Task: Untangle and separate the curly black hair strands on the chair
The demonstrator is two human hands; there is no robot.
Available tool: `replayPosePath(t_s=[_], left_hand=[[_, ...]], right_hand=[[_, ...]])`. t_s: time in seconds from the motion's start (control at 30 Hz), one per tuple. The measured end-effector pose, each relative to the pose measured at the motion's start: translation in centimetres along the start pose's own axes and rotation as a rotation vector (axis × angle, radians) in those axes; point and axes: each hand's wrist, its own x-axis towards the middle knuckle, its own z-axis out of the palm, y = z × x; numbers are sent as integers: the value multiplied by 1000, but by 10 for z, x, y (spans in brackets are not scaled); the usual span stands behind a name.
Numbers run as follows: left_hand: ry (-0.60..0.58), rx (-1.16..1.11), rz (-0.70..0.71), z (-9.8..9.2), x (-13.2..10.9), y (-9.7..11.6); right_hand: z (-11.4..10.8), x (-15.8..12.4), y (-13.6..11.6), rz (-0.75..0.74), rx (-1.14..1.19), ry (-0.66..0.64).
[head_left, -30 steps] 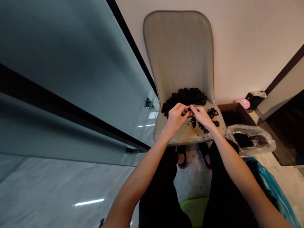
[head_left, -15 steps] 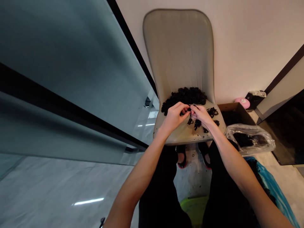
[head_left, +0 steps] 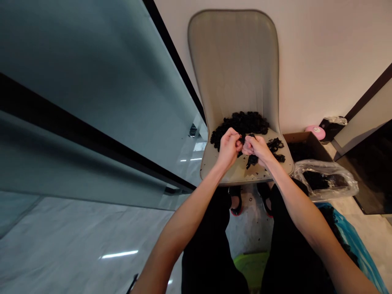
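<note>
Over the seat of a grey-beige chair, my left hand and my right hand are close together, fingers pinched. Between them is a small black piece, its kind too small and dark to make out; both hands grip it. Just behind my hands lies a heap of black pieces on the seat. Several loose black clumps rest to the right of my right hand, and another black clump lies just below it. Tiny black bits are scattered toward the seat's front edge.
Right of the chair stand a cardboard box with black contents, a clear plastic bag and a blue bag. A pink round object is by the wall. A glass panel borders the left; a green object lies below.
My left hand has turned, its fingers now more curled around the black piece. The view has shifted slightly, moving the chair a little to the right in the picture.
</note>
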Motion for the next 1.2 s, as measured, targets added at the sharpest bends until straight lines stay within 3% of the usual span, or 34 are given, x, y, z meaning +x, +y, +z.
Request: replayPosePath(t_s=[0.1, 0.2, 0.33, 0.43, 0.53, 0.8, 1.03, 1.2], left_hand=[[71, -79, -65, 2, 4, 3], [34, -86, -86, 1, 6, 6], [-25, -27, -64, -7, 9, 3], [-27, 64, -1, -16, 11, -1], [-57, 183, 89, -18, 7, 1], [-174, 567, 379, -9, -7, 11], [-179, 354, 218, -5, -6, 3], [-231, 479, 216, -12, -5, 11]], right_hand=[[1, 1, 1, -40, -3, 13], [-8, 2, -2, -74, -98, 40], [-25, 3, -5, -177, -387, 189], [-31, 2, -5, -263, -545, 216], [-31, 2, -4, -239, -588, 190], [-32, 3, 0, -199, -733, 225], [-35, 5, 0, -211, -598, 163], [-36, 5, 3, -204, -592, 163]])
